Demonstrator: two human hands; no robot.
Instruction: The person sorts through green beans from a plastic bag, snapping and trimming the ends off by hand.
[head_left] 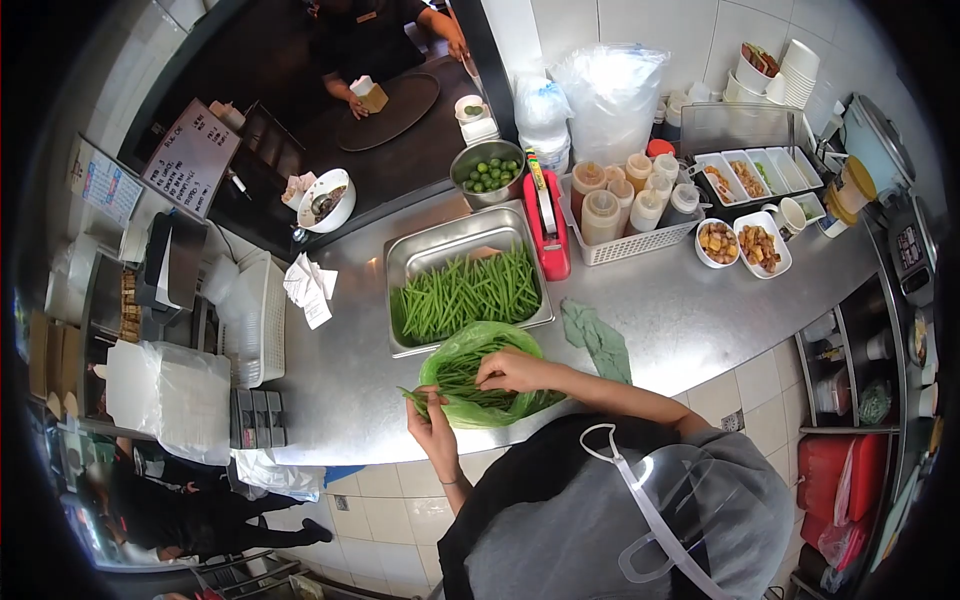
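A green plastic bag full of green beans lies open at the counter's near edge. My right hand reaches into its mouth, fingers pinched together among the beans; what they grip is too small to make out. At the bag's left side, my left hand is closed on a few green beans. Just beyond the bag, a steel tray holds a heap of loose green beans.
Right of the tray are a green cloth, a red tape dispenser and a basket of sauce bottles. A bowl of limes stands behind it, papers to the left. Two other people are beyond the counter and at lower left.
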